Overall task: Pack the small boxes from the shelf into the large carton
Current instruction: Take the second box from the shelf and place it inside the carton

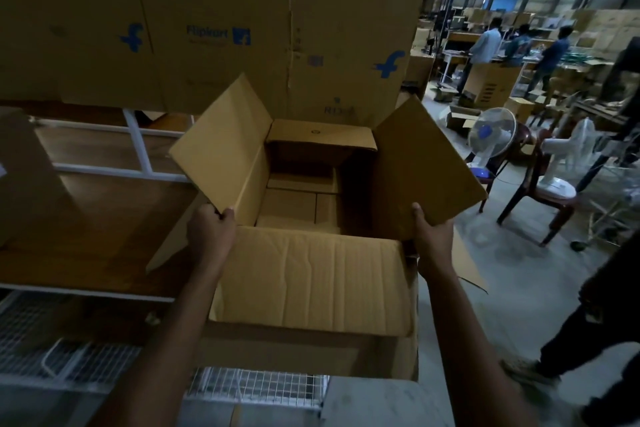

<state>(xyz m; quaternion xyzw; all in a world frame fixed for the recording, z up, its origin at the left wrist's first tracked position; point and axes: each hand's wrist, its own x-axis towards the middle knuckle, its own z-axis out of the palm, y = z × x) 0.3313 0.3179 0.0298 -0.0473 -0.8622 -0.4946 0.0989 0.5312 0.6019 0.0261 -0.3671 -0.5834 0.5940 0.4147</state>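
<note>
A large brown carton (311,274) stands open in front of me, its near flap folded toward me. My left hand (211,232) grips the lower corner of the left flap (221,146). The right flap (422,166) is held at its lower edge by my right hand (433,236). Deep inside the carton lie several small brown boxes (298,204), packed flat against the bottom. The far flap stands up at the back.
A wooden shelf with white frame (104,156) is to the left, with wire mesh (69,357) below. Big printed cartons (207,28) tower behind. Right: fans (491,135), a chair (554,204), a standing person's legs (588,322), people working far back.
</note>
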